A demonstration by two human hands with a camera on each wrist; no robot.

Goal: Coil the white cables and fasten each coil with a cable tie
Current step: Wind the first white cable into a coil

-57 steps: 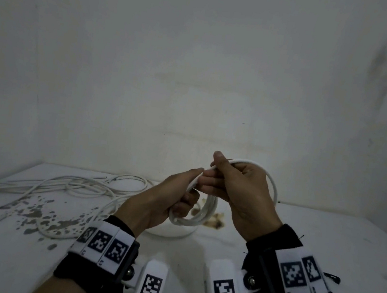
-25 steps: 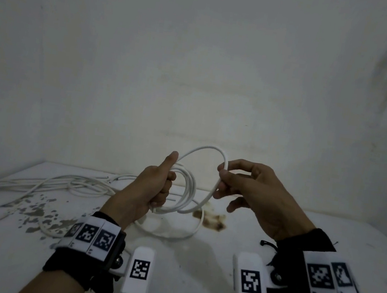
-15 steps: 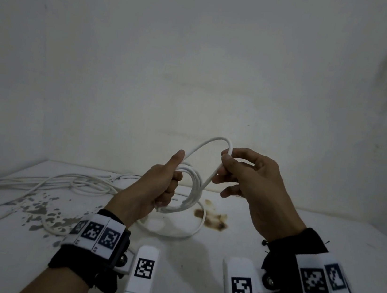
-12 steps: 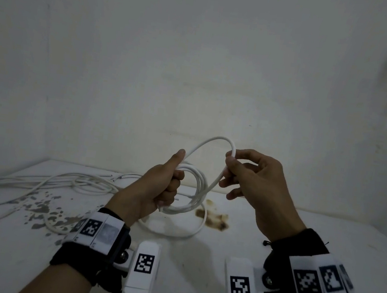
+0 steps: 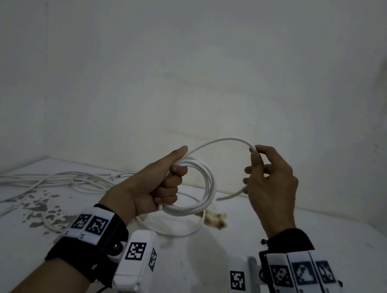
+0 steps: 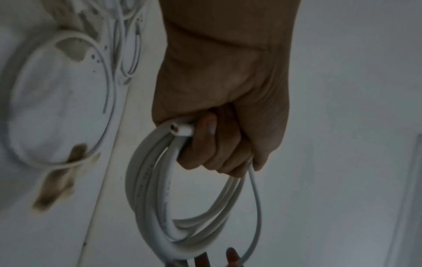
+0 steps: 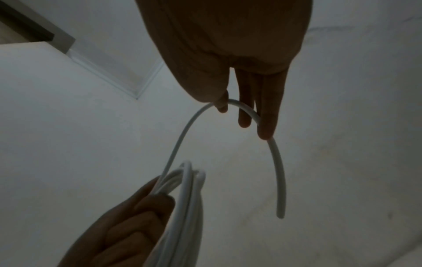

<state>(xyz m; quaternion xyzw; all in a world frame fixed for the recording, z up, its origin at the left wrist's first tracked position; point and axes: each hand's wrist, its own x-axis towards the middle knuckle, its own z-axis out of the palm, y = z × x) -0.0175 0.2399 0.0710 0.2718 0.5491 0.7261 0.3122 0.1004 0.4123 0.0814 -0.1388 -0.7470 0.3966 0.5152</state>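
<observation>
Mid-air above the table, my left hand is fisted round the gathered turns of the white cable coil, thumb up along the top, while my right hand pinches the last free stretch of the cable between thumb and fingertips. That stretch arcs from the left thumb over to the right, and its loose tail hangs down past the fingers, ending short of the coil. The other cut end pokes out of the left fist. To finish this turn well, I judge the tail should be swept down and laid flat against the other turns, matching their curve, then trapped under the left fingers before the right lets go; a slack fist risks the coil springing open. No tie is on the coil yet. More white cables lie loose toward the table's far left edge, one loop directly beneath the coil.
</observation>
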